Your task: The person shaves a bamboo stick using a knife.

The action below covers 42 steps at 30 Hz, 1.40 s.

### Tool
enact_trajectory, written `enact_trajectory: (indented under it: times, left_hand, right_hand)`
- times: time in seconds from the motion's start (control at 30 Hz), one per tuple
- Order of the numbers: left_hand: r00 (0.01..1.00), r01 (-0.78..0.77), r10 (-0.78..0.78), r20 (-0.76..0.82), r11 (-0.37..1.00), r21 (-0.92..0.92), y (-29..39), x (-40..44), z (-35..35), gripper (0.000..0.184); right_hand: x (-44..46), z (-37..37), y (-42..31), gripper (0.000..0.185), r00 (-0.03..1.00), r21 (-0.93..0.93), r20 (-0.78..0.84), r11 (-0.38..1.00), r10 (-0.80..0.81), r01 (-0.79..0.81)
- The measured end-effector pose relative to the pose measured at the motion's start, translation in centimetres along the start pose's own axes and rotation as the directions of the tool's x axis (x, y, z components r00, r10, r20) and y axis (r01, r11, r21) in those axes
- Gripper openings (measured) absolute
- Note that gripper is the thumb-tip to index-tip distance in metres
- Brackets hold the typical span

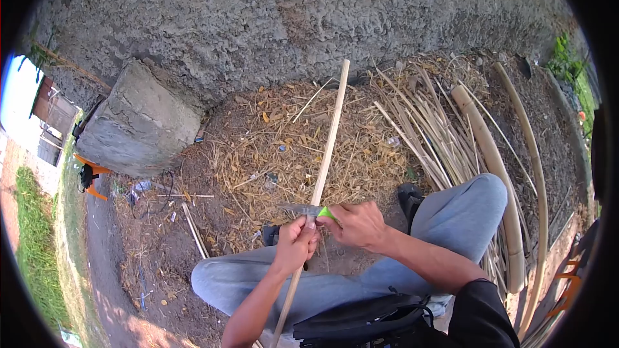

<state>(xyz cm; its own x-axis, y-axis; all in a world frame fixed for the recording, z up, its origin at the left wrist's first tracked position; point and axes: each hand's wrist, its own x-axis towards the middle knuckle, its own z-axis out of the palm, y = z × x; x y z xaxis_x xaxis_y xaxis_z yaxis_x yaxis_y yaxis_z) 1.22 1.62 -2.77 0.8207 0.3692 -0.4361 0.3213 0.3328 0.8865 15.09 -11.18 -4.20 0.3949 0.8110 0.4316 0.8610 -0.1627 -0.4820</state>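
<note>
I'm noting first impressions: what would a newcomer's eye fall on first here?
Probably the grey-bladed knife with a bright green handle at the centre, in the right hand, its blade across a long, pale bamboo-like strip that the left hand grips. Next, perhaps, the bulky grey concrete block at left, then the thin straw-coloured strips heaped on the ground at right.

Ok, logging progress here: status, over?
Left hand gripping pale strip. Right hand holding green-handled knife, blade across strip. Strip pile lies right, apart from both hands.

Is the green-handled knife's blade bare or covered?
Bare: the grey blade juts past the right hand, crossing the pale strip, no sheath visible.
</note>
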Motion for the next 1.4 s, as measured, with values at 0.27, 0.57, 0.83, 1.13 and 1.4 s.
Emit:
enact_trajectory:
  times: [0.27,0.57,0.83,1.13,1.4]
  left_hand:
    - [0.998,0.059,-0.059,0.002,0.997,-0.046,1.0,-0.4,0.8,0.016]
    - [1.0,0.011,-0.011,-0.024,1.0,-0.003,1.0,-0.2,0.5,0.019]
    - [0.993,-0.09,0.1,-0.059,0.986,0.143,-0.4,-0.2,0.2,0.017]
    - [1.0,-0.021,0.023,-0.015,0.994,0.111,-0.1,-1.7,0.7,0.016]
    - [0.997,0.069,-0.069,0.02,0.998,-0.008,-0.9,-1.9,0.5,0.016]
  right_hand:
    - [0.8,-0.2,1.7,0.03,0.992,-0.002,-0.008,0.992,0.125,-0.125]
    - [1.3,-1.0,1.4,0.028,0.993,-0.002,-0.039,0.993,0.115,-0.115]
    - [1.2,-1.3,1.2,0.034,0.995,-0.03,-0.047,0.996,0.086,-0.088]
    - [0.4,-1.2,1.4,0.031,0.997,-0.008,-0.074,0.999,0.034,-0.035]
    - [-0.1,-0.9,1.5,0.034,0.999,-0.083,0.004,0.996,0.036,-0.035]
